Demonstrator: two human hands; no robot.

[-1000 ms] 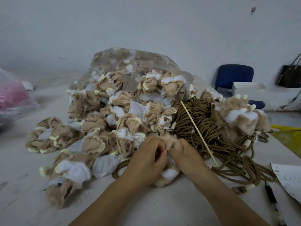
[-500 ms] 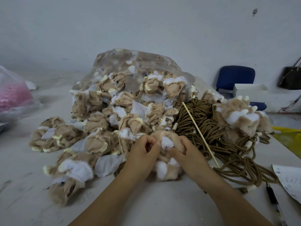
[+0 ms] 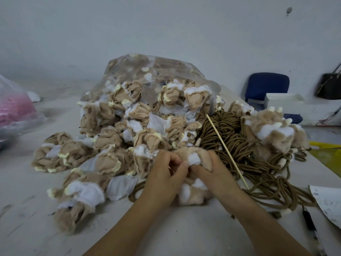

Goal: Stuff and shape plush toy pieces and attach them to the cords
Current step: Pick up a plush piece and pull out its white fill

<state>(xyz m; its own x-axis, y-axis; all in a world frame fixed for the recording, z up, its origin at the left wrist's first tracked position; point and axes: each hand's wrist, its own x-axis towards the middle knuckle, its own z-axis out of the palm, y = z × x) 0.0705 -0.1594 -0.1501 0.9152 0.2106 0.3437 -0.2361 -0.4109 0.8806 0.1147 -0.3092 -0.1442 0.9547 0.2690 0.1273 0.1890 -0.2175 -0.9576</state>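
A tan and white plush toy piece (image 3: 193,194) is held between both hands at the table's front middle. My left hand (image 3: 164,180) grips its left side with curled fingers. My right hand (image 3: 214,172) pinches its white tuft (image 3: 193,159) and fur at the top. Behind them spreads a big heap of unstuffed tan plush pieces (image 3: 118,137), spilling from a clear plastic bag (image 3: 156,67). To the right lies a tangle of brown cords (image 3: 234,145) with a thin wooden stick (image 3: 227,152) resting across it. A few finished fluffy pieces (image 3: 271,130) sit on the cords.
A clear bag with pink stuff (image 3: 14,108) lies at far left. On the right front are a sheet of paper (image 3: 328,204) and a black pen (image 3: 311,230). Beyond the table stand a blue chair (image 3: 265,85), a white box (image 3: 284,102) and a dark bag (image 3: 330,85).
The plush piece has been turned and worked in both hands, so its white tuft now shows at the top between the fingers. Hands stay in the same spot.
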